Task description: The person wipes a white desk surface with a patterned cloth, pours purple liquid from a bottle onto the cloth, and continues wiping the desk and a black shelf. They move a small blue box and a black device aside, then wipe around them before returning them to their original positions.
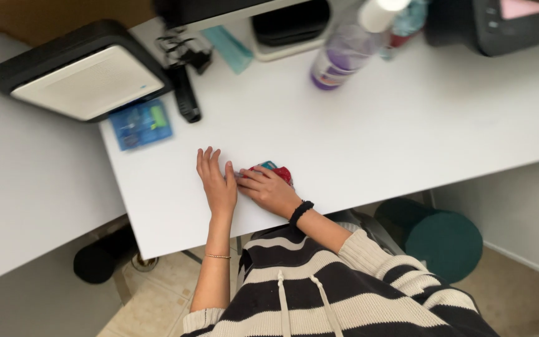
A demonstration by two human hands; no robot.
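My left hand (217, 180) lies flat on the white table (375, 131), fingers together and pointing away from me. My right hand (268, 190) rests right beside it, fingers curled over a small red and teal object (278, 170) that shows only at its far edge. The two hands touch at the thumb side. A black band sits on my right wrist and a thin bracelet on my left forearm.
A blue flat case (141, 123) and a black remote-like stick (186, 95) lie at the far left. A black-framed white panel (82, 78) overhangs the left corner. A purple bottle (344, 50) stands at the back. A green round stool (444, 240) is under the table.
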